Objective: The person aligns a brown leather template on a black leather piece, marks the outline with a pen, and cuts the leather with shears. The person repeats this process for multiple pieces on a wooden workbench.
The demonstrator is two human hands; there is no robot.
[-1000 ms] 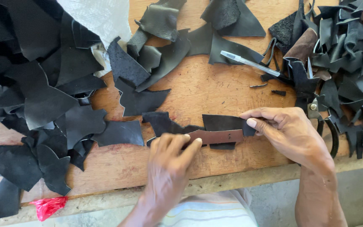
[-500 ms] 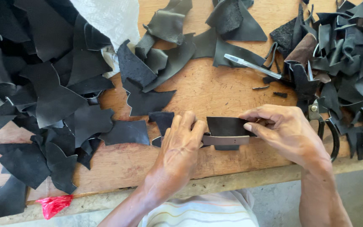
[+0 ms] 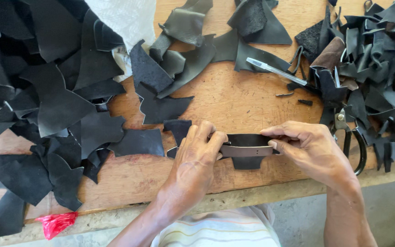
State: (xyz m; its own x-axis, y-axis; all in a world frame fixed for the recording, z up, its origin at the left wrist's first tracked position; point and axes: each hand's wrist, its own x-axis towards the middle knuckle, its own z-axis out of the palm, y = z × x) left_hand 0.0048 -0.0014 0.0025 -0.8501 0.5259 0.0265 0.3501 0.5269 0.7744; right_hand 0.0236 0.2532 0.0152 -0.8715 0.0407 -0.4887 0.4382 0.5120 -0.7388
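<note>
- Head view: your left hand (image 3: pixel 193 160) and right hand (image 3: pixel 309 151) each pinch an end of the brown strip (image 3: pixel 246 150), pressed across a black leather piece (image 3: pixel 247 142) on the bench (image 3: pixel 234 100).
- Scissors (image 3: pixel 354 142) lie just beside your right hand; scraps (image 3: pixel 56 105) are heaped at left.

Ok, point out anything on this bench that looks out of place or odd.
A crumpled red plastic scrap lies at the wooden bench's front edge, the only bright thing among black leather offcuts. A clear pen lies loose between the piles. Nothing looks spilled or damaged.
</note>
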